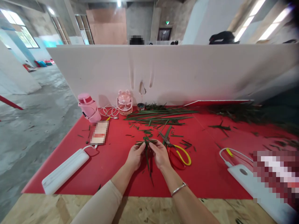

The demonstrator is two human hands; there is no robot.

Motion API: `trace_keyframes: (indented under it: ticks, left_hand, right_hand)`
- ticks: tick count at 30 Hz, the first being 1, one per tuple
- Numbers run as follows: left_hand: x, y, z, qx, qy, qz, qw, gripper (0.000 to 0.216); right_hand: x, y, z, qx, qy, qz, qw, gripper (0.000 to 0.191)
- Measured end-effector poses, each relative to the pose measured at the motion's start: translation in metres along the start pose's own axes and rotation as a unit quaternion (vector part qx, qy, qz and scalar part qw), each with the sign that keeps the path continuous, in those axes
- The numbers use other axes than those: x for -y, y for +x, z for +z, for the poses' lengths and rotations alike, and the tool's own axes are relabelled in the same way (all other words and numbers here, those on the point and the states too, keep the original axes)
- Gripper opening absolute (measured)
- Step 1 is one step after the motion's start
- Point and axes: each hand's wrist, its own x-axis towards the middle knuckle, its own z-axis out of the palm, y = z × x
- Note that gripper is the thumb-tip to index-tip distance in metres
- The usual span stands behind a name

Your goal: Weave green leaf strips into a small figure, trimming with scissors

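Both hands meet at the middle of the red table covering around a piece of woven green leaf strips (146, 141). My left hand (135, 155) pinches its left side between thumb and fingers. On the opposite side, my right hand (160, 155) grips it the same way, a metal bangle on that wrist. Long strip ends hang down between the hands. Just right of my right hand lie scissors (178, 152) with yellow and red handles, blades pointing away. Beyond the hands are short leaf cuttings and a pile of long green leaf strips (161, 116).
A pink bottle (89, 107), a pink bear-eared container (124, 102) and a small dark pot (140, 106) stand before the white partition (105, 68). At left, a phone (100, 132) is cabled to a white power bank (65, 171). Another white device (261, 189) lies right.
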Motion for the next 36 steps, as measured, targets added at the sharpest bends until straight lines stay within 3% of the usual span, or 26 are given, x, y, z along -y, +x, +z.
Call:
trace_keyframes:
  ticks: [6, 11, 26, 33, 36]
  left_hand:
    - [0.001, 0.003, 0.002, -0.008, -0.012, 0.005, 1.000, 0.023]
    - [0.005, 0.006, -0.002, -0.034, 0.023, 0.042, 0.998, 0.022]
    - [0.006, 0.006, -0.002, -0.045, 0.053, 0.051, 0.996, 0.025]
    - [0.002, 0.006, 0.000, -0.058, -0.019, 0.002, 0.998, 0.028]
    - [0.000, 0.006, -0.004, -0.062, -0.027, 0.001, 0.998, 0.031]
  right_hand:
    - [0.002, 0.000, -0.004, -0.023, -0.087, -0.007, 0.996, 0.019]
    - [0.004, -0.002, -0.003, 0.009, -0.174, -0.035, 0.984, 0.015]
    - [0.000, -0.008, 0.001, 0.004, -0.221, -0.078, 0.972, 0.013]
    - [0.012, -0.005, -0.005, 0.002, -0.138, -0.004, 0.990, 0.030]
    - [0.014, -0.013, -0.009, 0.014, -0.225, 0.001, 0.974, 0.028]
